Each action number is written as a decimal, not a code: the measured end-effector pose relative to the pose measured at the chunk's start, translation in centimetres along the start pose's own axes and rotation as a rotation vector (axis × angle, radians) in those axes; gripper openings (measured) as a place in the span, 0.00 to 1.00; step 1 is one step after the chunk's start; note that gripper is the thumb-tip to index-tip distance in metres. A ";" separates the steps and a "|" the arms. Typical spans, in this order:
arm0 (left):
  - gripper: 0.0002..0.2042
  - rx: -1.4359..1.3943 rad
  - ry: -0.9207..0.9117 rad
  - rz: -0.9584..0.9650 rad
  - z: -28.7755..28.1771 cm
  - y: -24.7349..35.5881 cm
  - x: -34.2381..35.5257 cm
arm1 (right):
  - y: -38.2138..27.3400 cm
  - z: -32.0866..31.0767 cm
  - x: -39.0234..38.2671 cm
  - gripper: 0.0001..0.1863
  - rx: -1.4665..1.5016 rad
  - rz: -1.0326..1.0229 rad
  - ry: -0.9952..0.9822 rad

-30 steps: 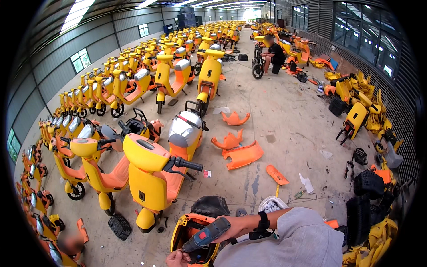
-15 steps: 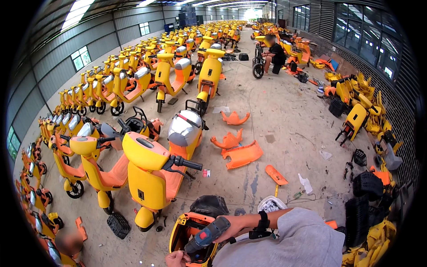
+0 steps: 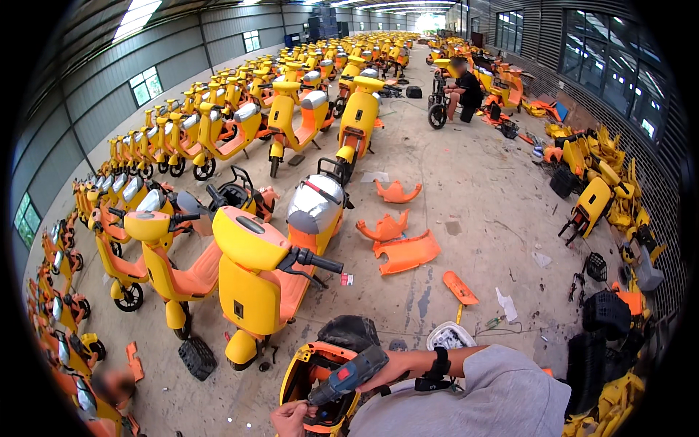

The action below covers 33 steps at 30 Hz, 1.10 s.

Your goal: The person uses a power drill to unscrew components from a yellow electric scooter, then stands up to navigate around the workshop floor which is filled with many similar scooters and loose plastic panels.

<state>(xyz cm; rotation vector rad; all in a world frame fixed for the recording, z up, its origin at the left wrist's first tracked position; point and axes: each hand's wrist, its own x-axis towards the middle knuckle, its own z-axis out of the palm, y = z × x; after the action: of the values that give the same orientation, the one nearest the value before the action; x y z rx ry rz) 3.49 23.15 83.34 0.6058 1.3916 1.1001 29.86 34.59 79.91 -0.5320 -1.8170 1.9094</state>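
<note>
In the head view my right hand [image 3: 384, 370] grips a blue-grey cordless drill [image 3: 352, 373] with a red patch, angled down to the left into a yellow and orange scooter shell [image 3: 325, 350] with a dark interior. My left hand [image 3: 290, 418] is at the shell's near left part, fingers pinched by the drill's tip on something small that I cannot make out. A black moulded part [image 3: 347, 330] lies just behind the shell, and a white container of small parts [image 3: 451, 336] sits to its right.
Yellow scooters [image 3: 247, 284] stand in rows to the left. Orange panels [image 3: 405, 253] lie on the floor [image 3: 473, 204] ahead. Yellow and black parts [image 3: 590, 200] are piled along the right wall. Another person [image 3: 464, 91] crouches at a scooter frame farther back.
The scene has shifted slightly right and up in the picture as the camera moved. My hands and the drill stay at the shell, with only slight movement.
</note>
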 end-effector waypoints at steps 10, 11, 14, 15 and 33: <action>0.13 -0.209 -0.221 0.085 -2.8 -5.3 3.5 | -1.9 0.9 -0.6 0.20 0.000 0.078 0.024; 0.14 -0.179 -0.227 0.081 -3.0 -5.2 3.3 | -1.7 0.7 -0.6 0.19 -0.018 0.093 0.001; 0.15 -0.086 -0.231 0.103 -3.2 -4.5 2.9 | -2.1 0.7 -0.1 0.16 -0.068 0.094 -0.011; 0.14 -0.018 -0.197 0.090 -3.2 -4.1 2.6 | -2.3 0.8 0.1 0.16 -0.055 0.109 -0.006; 0.13 -0.029 -0.235 0.072 -3.9 -5.5 3.4 | -1.2 0.8 -0.1 0.13 -0.099 0.159 0.005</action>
<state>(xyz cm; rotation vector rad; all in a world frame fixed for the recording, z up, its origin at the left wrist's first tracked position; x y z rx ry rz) 0.61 22.85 76.38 0.7440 1.1576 1.0672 29.59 33.88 81.14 -0.7339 -1.9245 1.9243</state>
